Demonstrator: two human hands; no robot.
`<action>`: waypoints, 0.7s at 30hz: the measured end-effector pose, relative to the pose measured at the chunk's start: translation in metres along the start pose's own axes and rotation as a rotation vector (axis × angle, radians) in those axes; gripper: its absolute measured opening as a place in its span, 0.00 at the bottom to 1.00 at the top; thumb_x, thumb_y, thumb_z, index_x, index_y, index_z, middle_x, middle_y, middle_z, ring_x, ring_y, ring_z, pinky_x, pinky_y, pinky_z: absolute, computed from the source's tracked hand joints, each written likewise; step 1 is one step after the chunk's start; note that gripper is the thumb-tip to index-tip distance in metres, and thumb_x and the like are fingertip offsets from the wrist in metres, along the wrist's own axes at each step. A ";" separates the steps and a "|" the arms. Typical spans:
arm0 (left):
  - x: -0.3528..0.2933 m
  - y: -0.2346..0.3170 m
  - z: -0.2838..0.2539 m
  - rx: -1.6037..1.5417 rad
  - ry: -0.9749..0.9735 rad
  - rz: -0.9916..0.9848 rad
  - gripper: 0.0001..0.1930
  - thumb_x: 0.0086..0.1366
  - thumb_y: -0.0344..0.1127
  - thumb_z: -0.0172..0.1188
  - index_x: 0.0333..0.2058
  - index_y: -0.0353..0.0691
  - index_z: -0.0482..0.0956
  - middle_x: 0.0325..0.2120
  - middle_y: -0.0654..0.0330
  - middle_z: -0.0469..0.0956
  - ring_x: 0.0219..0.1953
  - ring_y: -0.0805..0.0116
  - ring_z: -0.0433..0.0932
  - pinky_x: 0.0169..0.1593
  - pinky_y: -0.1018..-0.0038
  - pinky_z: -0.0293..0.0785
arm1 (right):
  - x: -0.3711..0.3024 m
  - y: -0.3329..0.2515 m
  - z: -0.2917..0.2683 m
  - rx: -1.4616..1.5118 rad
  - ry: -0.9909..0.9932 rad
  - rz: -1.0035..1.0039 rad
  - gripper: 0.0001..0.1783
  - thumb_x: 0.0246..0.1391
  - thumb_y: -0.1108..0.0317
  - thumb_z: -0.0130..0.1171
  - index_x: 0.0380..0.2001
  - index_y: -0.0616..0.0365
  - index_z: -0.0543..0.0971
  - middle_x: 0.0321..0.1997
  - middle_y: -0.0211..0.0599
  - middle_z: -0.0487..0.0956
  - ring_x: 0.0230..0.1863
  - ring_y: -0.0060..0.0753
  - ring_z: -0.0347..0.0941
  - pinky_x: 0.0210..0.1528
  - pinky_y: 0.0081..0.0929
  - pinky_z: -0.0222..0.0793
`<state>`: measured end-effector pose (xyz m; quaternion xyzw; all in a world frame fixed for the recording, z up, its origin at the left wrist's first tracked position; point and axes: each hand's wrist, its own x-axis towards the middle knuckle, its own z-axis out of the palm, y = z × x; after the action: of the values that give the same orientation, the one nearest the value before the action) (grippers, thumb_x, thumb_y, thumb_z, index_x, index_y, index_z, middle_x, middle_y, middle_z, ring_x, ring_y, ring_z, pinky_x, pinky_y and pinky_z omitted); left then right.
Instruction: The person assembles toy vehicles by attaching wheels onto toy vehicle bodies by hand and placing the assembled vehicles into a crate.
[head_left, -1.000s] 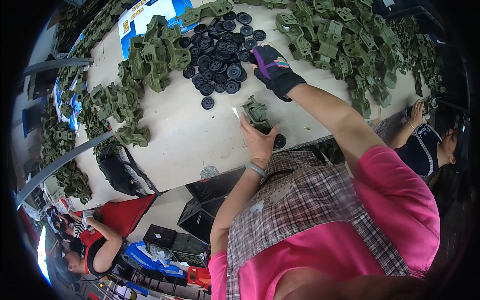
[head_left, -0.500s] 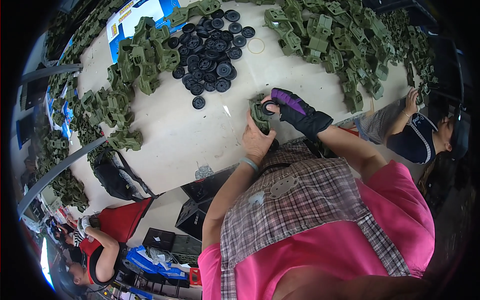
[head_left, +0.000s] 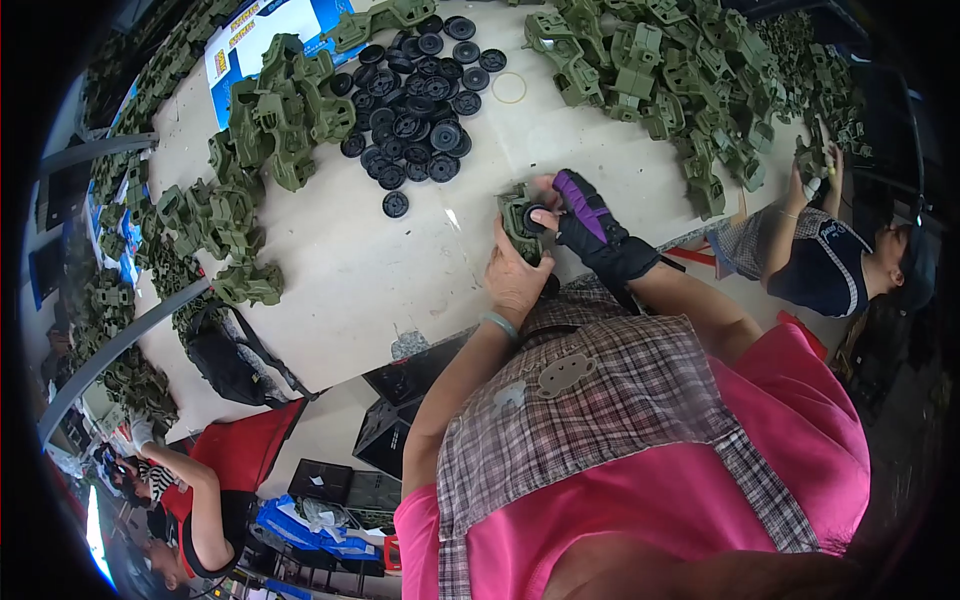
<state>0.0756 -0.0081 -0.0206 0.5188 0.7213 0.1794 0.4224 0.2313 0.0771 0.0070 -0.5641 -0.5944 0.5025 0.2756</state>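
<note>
Gripping a green plastic part (head_left: 513, 208) along its near end, the left hand (head_left: 514, 280) appears, in the head view, to steady it against the push of the other hand. The part sits closer to the wearer than the wheel pile (head_left: 415, 110) and to the right of it; whether its underside touches the table (head_left: 350, 280) cannot be told. The right hand (head_left: 590, 218), in a black and purple glove with bare fingertips, has its grip narrowed on a black wheel (head_left: 533, 220), the thumb on the wheel and the fingers partly hidden beyond. The wheel lies against the part's right side, and whether it is seated there cannot be seen. The wheel pile probably stands in front of the wearer for easy reach, with heaps of similar parts to its left (head_left: 285, 115) and right (head_left: 640, 75), perhaps kept apart to leave working room.

The held part is dull olive, narrow and uneven in outline, with recesses and raised edges; the hands hide much of it. The wheel is round, dark and ridged. One loose wheel (head_left: 395, 204) lies just on the near side of the pile, and a thin rubber band (head_left: 509, 88) to its right.
</note>
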 end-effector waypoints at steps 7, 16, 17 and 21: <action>0.001 -0.009 0.011 0.044 0.029 0.006 0.50 0.54 0.46 0.75 0.71 0.39 0.58 0.47 0.39 0.83 0.49 0.37 0.84 0.55 0.51 0.81 | 0.060 -0.049 0.015 -0.650 -0.335 -0.846 0.15 0.53 0.65 0.63 0.45 0.55 0.82 0.52 0.43 0.82 0.53 0.49 0.79 0.57 0.43 0.76; 0.001 -0.016 0.016 0.012 0.076 0.168 0.38 0.50 0.48 0.79 0.57 0.35 0.75 0.42 0.46 0.84 0.45 0.40 0.84 0.49 0.51 0.82 | 0.063 -0.062 0.030 -0.850 -0.460 -0.821 0.13 0.46 0.58 0.64 0.36 0.50 0.80 0.43 0.37 0.82 0.45 0.49 0.78 0.50 0.49 0.73; 0.001 -0.016 0.017 -0.015 0.069 0.126 0.42 0.50 0.47 0.79 0.59 0.32 0.71 0.43 0.45 0.84 0.46 0.39 0.84 0.49 0.51 0.82 | 0.066 -0.057 0.035 -0.882 -0.432 -0.571 0.13 0.53 0.59 0.63 0.39 0.54 0.81 0.43 0.43 0.82 0.46 0.54 0.78 0.51 0.50 0.72; 0.003 -0.022 0.020 0.001 0.015 0.109 0.51 0.50 0.45 0.78 0.66 0.27 0.59 0.45 0.42 0.82 0.47 0.38 0.84 0.51 0.51 0.81 | 0.064 -0.053 0.036 -0.769 -0.195 -0.491 0.15 0.63 0.57 0.59 0.37 0.59 0.79 0.38 0.50 0.82 0.45 0.60 0.78 0.51 0.53 0.72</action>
<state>0.0777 -0.0177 -0.0485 0.5560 0.6954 0.2056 0.4062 0.1646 0.1352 0.0273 -0.4180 -0.8767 0.2160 0.1002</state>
